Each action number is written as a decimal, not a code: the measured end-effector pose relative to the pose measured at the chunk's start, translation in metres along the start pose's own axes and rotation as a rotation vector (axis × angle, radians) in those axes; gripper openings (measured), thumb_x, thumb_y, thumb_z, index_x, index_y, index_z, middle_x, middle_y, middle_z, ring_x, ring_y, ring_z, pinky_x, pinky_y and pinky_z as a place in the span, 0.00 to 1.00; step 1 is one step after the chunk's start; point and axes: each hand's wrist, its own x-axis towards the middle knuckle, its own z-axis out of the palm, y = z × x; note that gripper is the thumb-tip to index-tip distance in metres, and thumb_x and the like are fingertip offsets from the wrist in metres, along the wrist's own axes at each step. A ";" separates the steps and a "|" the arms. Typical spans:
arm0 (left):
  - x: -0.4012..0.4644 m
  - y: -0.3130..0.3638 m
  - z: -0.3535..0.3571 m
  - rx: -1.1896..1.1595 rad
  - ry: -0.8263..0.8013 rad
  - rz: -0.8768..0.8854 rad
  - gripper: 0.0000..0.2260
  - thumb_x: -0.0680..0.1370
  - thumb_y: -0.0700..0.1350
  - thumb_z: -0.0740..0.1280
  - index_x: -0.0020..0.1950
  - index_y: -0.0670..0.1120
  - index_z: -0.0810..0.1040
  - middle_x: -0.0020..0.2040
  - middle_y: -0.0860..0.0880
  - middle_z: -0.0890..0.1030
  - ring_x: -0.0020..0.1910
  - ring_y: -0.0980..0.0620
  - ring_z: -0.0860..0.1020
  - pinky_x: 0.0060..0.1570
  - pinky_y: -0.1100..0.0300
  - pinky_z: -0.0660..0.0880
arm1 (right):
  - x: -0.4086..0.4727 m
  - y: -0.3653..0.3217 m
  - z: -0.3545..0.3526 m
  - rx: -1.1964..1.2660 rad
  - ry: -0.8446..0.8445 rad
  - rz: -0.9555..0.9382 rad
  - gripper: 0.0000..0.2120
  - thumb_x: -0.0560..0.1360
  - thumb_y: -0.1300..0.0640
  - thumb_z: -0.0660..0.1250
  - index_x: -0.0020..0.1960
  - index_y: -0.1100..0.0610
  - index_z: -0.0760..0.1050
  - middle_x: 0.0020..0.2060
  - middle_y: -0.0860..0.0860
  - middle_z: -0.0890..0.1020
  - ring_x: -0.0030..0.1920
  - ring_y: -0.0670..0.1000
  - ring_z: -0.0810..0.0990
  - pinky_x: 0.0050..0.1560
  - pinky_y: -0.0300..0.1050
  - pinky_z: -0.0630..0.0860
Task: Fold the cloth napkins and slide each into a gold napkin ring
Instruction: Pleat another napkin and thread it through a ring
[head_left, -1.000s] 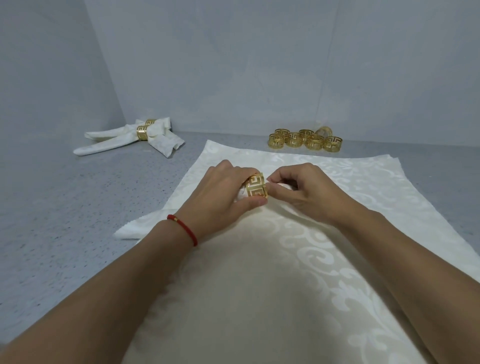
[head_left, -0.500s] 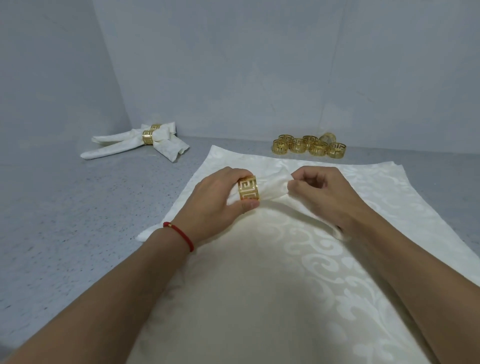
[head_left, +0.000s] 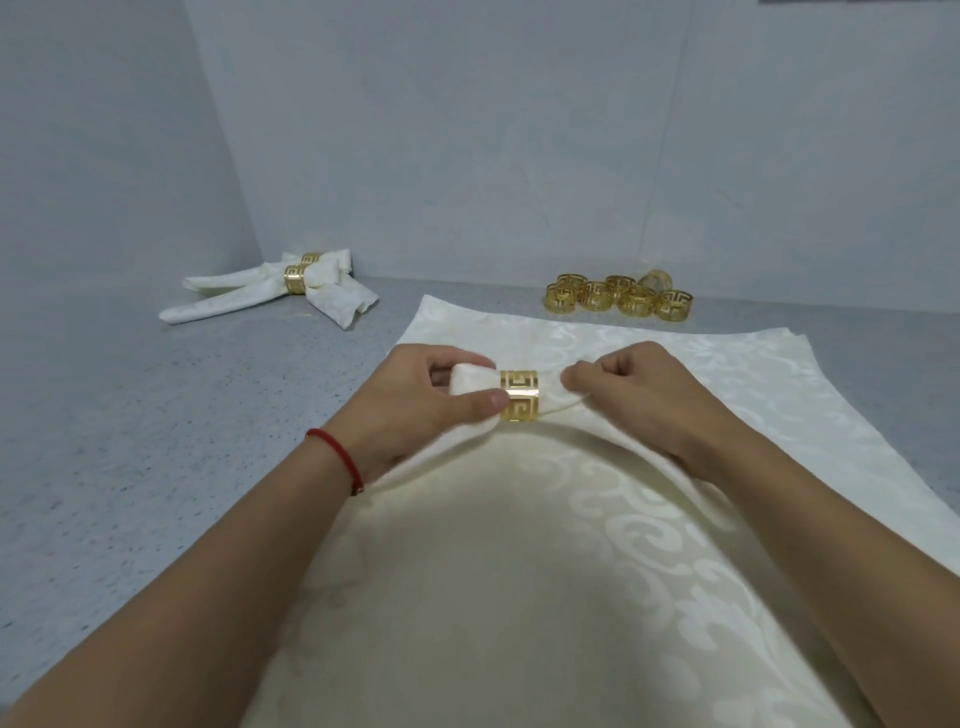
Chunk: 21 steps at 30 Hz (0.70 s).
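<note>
step: pull napkin (head_left: 470, 378) through ring (head_left: 520, 396) | left hand (head_left: 415, 402) pinches napkin end at the ring's 9 o'clock | right hand (head_left: 644, 397) clamped on cloth at its 3 o'clock | place: bench (head_left: 156, 441) centre, over flat napkins (head_left: 519, 571) | advice: keep ring steady, pull evenly, stop at the middle

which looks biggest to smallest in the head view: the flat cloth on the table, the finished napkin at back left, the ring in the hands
1. Flat cloth, by far the largest.
2. Finished napkin; it lies farther off, so it shows small.
3. Ring, smallest, though nearer.
</note>
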 end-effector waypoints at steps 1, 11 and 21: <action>0.000 0.000 0.000 0.025 -0.041 -0.048 0.16 0.70 0.44 0.79 0.57 0.46 0.84 0.51 0.48 0.86 0.52 0.48 0.84 0.53 0.56 0.80 | 0.000 0.002 0.002 -0.179 0.060 -0.077 0.24 0.74 0.40 0.66 0.39 0.62 0.73 0.33 0.47 0.73 0.32 0.49 0.70 0.38 0.48 0.68; -0.002 -0.004 0.000 0.356 0.025 0.025 0.09 0.78 0.46 0.71 0.58 0.49 0.82 0.37 0.63 0.78 0.36 0.71 0.75 0.36 0.78 0.67 | -0.002 0.004 0.035 -0.544 -0.012 -0.539 0.17 0.74 0.39 0.67 0.60 0.43 0.74 0.46 0.42 0.80 0.49 0.48 0.76 0.50 0.50 0.72; -0.007 0.007 -0.020 0.602 0.101 -0.143 0.20 0.74 0.70 0.63 0.52 0.56 0.79 0.43 0.55 0.83 0.44 0.56 0.80 0.43 0.59 0.73 | -0.006 0.002 0.012 -0.456 0.008 -0.117 0.26 0.81 0.32 0.52 0.65 0.52 0.67 0.52 0.49 0.80 0.53 0.55 0.78 0.51 0.54 0.73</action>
